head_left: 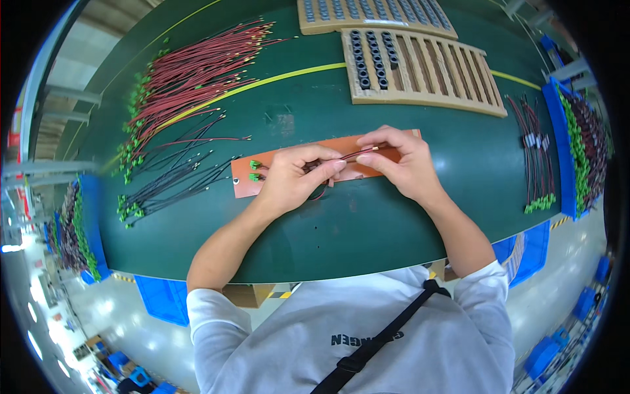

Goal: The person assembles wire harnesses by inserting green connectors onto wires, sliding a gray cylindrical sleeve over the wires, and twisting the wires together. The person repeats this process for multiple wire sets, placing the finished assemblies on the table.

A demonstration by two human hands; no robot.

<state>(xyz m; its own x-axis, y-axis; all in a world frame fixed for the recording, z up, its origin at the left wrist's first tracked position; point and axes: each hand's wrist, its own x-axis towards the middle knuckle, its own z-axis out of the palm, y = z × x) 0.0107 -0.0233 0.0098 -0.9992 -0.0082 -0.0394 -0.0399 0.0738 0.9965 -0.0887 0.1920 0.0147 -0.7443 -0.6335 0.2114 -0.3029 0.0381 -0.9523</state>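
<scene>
Lying toward the left edge of the table [367,243], black wires [174,185] are pointing green connectors [133,211] that way; rightward, an orange board [244,188] is stretching roughly along the near edge; over it, the left hand [295,174] is pinching dark red wires [352,155] between thumb and curled fingers; these are running rightward, slanting slightly toward the far edge, their tips reaching the right hand [403,161], whose thumb and forefinger are standing a little apart, whether pressing on them being unclear
</scene>
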